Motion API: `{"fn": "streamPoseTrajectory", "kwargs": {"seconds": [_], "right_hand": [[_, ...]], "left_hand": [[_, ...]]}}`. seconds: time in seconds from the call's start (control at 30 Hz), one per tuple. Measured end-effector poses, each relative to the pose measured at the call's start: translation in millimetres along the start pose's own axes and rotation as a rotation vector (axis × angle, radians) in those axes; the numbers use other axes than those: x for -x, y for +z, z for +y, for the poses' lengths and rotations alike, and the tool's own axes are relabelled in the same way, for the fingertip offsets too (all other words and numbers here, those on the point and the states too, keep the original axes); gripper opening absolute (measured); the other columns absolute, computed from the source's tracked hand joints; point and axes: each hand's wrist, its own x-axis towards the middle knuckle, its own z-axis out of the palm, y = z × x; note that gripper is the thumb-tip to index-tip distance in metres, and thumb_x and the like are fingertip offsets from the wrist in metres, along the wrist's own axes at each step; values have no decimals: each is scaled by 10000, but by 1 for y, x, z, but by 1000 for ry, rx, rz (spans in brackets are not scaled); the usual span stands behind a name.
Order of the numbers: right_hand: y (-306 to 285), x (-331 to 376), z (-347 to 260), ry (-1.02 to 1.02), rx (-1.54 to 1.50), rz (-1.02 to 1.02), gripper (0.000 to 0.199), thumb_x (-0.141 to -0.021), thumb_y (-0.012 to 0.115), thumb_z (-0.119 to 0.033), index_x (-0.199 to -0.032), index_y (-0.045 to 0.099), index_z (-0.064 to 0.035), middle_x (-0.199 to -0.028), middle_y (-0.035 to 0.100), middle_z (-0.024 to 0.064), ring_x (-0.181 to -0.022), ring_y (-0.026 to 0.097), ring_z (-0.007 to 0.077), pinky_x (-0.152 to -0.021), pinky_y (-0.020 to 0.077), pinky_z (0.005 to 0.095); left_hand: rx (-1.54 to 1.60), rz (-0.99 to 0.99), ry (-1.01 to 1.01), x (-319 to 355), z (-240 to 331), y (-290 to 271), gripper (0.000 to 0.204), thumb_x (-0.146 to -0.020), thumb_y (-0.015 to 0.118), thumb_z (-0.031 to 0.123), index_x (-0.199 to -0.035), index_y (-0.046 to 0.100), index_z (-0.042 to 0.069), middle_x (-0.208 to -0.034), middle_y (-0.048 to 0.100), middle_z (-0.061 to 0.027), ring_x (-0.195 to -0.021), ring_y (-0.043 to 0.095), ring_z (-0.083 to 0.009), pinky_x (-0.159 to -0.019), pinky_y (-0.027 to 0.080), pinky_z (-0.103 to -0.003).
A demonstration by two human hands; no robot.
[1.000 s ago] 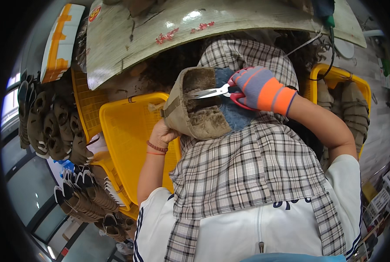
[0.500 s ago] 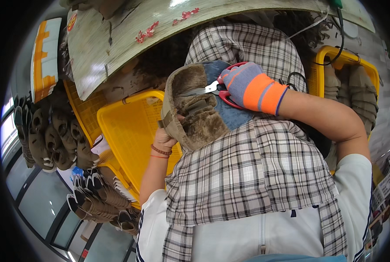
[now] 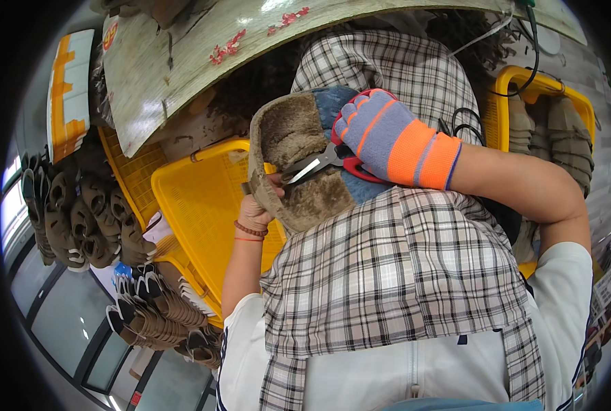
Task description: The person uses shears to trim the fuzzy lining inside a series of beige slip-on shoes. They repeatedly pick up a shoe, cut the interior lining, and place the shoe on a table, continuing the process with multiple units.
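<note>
Yellow plastic crate (image 3: 202, 205) sits under a scuffed wooden tabletop (image 3: 202, 61), rows of brown slippers (image 3: 86, 219) stacked beside it. Bare left hand (image 3: 257, 209) pinches the rim of a fuzzy brown slipper (image 3: 298, 164) (plush lining up) over the checked apron (image 3: 401, 274). Gloved right hand (image 3: 380, 137) grips red-handled scissors (image 3: 326, 161), blades at the lining.

The slipper (image 3: 295, 164) sits over the person's lap, above the apron (image 3: 394, 274), with the left hand (image 3: 256, 209) under its left edge and the right hand (image 3: 387, 140) at its right side, scissors (image 3: 322, 163) reaching leftward across the slipper's inside. Left of the slipper lies a crate (image 3: 196, 205); further left, stacks of slippers (image 3: 86, 219) stand in rows. Another crate (image 3: 545, 103) holding slippers is off to the right. A board (image 3: 182, 61) runs across behind everything.
</note>
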Motion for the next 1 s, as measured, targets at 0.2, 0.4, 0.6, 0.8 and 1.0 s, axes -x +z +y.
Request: {"fn": "streamPoseTrajectory", "kwargs": {"seconds": [0.2,0.4,0.6,0.8,1.0], "right_hand": [[-2,-9,-9,5,22,44,134,-752,608,-234,-810,660,-125,-804,626,36,-786,609,203,-656,434,323],[9,-15,-9,-70,38,109,115,-749,597,-215,-782,660,-124,-764,633,45,-719,622,210,-605,455,326],[-2,-6,-4,-1,-83,25,145,-750,602,-225,-808,660,-106,-682,633,55,-616,625,228,-583,484,319],[-7,27,23,129,-187,169,307,-752,644,-355,-924,654,-100,-814,657,50,-791,633,221,-706,488,319],[-14,42,19,496,-583,4,412,-781,651,-401,-1001,625,-53,-883,671,103,-803,648,274,-681,509,327]], "left_hand": [[-95,72,83,-2,-4,-2,324,-706,650,-104,-1021,585,-69,-922,621,-139,-767,657,-233,-712,574,-316],[-98,106,36,-3,-1,-1,313,-711,638,-110,-1017,592,-64,-936,625,-141,-797,654,-235,-713,574,-318],[54,58,-47,-5,3,4,286,-733,618,-110,-1014,600,-58,-951,631,-137,-779,656,-241,-700,578,-325],[-44,101,-25,-5,4,10,273,-782,623,-49,-1049,579,-16,-924,622,-84,-784,635,-184,-682,551,-281],[-269,288,256,-14,-5,30,345,-793,711,146,-1101,580,64,-1021,606,-25,-793,604,-111,-728,495,-251]]}}
